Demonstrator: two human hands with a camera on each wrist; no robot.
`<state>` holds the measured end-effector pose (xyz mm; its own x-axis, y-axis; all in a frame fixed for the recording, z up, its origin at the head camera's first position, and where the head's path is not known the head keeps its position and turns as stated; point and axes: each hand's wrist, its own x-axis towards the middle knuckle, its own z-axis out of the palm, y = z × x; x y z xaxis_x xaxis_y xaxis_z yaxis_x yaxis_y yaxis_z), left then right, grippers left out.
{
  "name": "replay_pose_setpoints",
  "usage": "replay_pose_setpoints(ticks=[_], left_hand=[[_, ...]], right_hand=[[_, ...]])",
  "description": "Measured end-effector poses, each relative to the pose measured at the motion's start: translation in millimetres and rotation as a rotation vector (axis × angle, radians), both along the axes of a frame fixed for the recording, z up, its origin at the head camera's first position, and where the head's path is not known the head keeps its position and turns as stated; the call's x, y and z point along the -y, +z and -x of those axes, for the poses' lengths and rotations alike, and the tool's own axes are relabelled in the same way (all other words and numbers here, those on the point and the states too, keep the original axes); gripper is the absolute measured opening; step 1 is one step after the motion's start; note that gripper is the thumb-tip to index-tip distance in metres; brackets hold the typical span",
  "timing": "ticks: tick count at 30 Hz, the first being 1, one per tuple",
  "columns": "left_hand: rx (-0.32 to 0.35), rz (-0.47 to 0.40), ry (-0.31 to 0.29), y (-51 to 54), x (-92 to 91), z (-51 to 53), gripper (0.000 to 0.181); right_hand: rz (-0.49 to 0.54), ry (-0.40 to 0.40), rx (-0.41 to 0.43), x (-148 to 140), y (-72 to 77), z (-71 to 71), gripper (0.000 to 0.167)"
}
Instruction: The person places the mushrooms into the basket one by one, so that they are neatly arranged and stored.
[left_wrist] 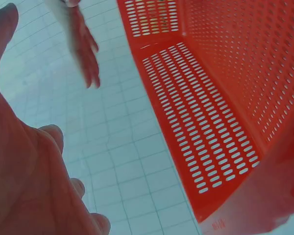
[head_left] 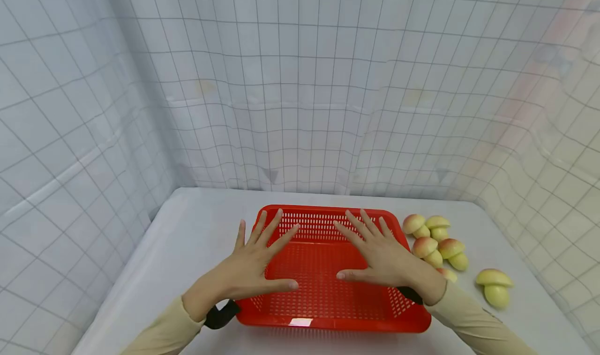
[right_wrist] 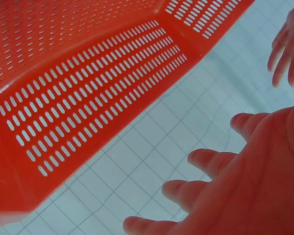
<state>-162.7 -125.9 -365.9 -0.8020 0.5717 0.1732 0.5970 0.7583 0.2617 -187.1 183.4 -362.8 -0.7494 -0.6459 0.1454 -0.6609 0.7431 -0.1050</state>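
If we set a clock face on the red perforated plastic basket (head_left: pixel 328 292), with twelve at its far rim, the nearest things we see are two beige sleeves, the left sleeve (head_left: pixel 161 331) coming in from eight o'clock and the right sleeve (head_left: pixel 483 321) from four. Beneath the left wrist we notice a black wrist device (head_left: pixel 222 314). The basket rests on a white table (head_left: pixel 197 230), a bright patch on its six o'clock rim. Over its nine o'clock side hovers the left hand (head_left: pixel 250 266), fingers straight and spread apart, aimed toward one o'clock. Opposite, over the three o'clock side, we find the right hand (head_left: pixel 386 258), its fingers likewise spread wide, pointing toward eleven. The thumbs point at each other above the basket floor, well apart, and in both wrist views we see a gap between the palm and the basket's slotted wall. Six yellow-green mushroom-shaped pieces (head_left: pixel 451 248) lie beyond the right rim: five bunched between two and three o'clock, the nearest of these partly hidden by the right forearm, and one apart, just past three. Farthest from us, at twelve, hangs a white grid-patterned curtain (head_left: pixel 319 84).
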Motion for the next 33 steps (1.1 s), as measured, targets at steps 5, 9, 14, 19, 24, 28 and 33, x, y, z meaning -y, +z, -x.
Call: replay_pose_setpoints(ticks=[5, 9, 14, 19, 24, 28, 33], left_hand=[[0.027, -0.086, -0.004, 0.5, 14.3, -6.4, 0.094], [0.050, -0.124, 0.017, -3.8, 23.5, -11.2, 0.092], [0.071, -0.170, 0.062, -11.8, 31.1, -17.2, 0.092], [0.082, -0.231, 0.104, -20.6, 33.9, -23.7, 0.092], [0.121, -0.282, 0.168, -33.3, 34.8, -30.6, 0.093], [0.173, -0.311, 0.192, -44.2, 34.5, -34.4, 0.095], [0.218, -0.333, 0.228, -54.1, 33.8, -38.0, 0.097]], right_hand=[[-0.010, -0.001, -0.025, -3, -0.1, 0.1, 0.093], [0.001, -0.011, -0.006, -7, -0.7, -0.7, 0.089], [0.025, -0.026, 0.023, -11, -0.8, -1.6, 0.086], [0.058, -0.069, 0.037, -19, 2.2, -2.5, 0.083], [0.094, -0.091, 0.031, -27, 4.9, -4.2, 0.081], [0.110, -0.101, 0.018, -32, 2.9, -3.8, 0.081], [0.151, -0.127, 0.044, -37, 0.5, -3.6, 0.081]])
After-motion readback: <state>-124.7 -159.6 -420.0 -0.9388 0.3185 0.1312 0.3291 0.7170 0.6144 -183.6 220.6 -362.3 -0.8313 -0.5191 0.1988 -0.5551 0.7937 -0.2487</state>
